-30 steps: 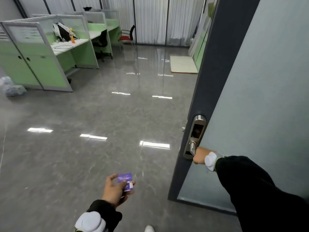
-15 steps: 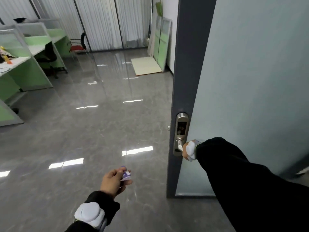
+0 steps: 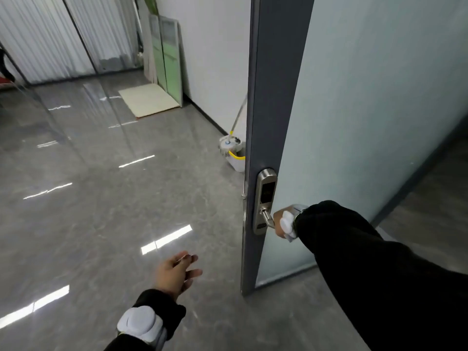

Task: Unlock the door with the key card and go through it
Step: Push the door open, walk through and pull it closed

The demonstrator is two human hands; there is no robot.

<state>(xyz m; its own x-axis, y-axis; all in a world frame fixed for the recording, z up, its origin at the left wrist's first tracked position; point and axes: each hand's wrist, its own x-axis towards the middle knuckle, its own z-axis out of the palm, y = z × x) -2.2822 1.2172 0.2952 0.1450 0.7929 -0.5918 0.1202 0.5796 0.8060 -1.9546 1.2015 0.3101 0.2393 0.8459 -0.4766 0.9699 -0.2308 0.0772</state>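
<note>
The door [image 3: 273, 97] has a dark grey edge and a frosted glass pane, and it stands open on the right. A silver electronic lock plate [image 3: 265, 198] sits on its edge with a lever handle [image 3: 268, 219] below. My right hand [image 3: 281, 222] is closed around that handle, the black sleeve reaching in from the right. My left hand [image 3: 177, 272] hovers low over the floor, left of the door's bottom corner, back of the hand towards me and fingers loosely stretched. The purple key card is not visible; only a thin dark sliver shows at the fingertips.
A white mop bucket [image 3: 234, 154] with a yellow rim and a mop pole stands against the white wall just beyond the door edge. Green-and-glass panels [image 3: 168, 57] lean on the wall further back, with a pale mat [image 3: 148, 100] in front. Glossy grey floor [image 3: 101, 198] spreads to the left.
The view has swung right and closer to the door, bringing the mop bucket into sight. The purple card, plainly held in my left hand before, has dropped out of view as the fingers stretched.
</note>
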